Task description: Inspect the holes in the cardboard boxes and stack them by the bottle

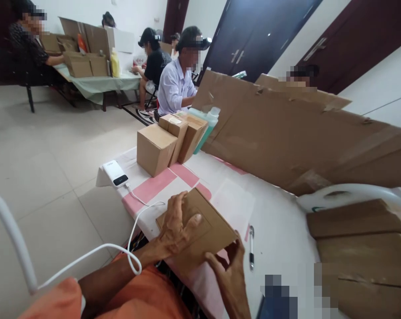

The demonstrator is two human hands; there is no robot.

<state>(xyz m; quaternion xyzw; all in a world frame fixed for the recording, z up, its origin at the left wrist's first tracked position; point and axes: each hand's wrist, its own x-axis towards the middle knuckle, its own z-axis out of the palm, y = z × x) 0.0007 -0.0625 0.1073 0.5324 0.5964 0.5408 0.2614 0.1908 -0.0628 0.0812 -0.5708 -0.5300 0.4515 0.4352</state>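
The flat cardboard box point(200, 223) lies at the near edge of the worktop point(280, 230), at about 6 o'clock in the head view, tilted with one corner pointing to 12 o'clock. The left hand point(175, 228) rests on top of it, fingers spread and pressing on the upper face, thumb along the near side. The right hand point(231, 270) grips the box's near right corner, fingers curled around the edge.

At 3 o'clock of the box a pen point(251, 248) lies on the worktop, just beside it. At 11 o'clock, well apart, a white power bank point(115, 174) sits with its cable point(134, 221) running towards the person. At 12 o'clock stand assembled cardboard boxes point(169, 141). A large cardboard sheet point(286, 133) stands along the far side.
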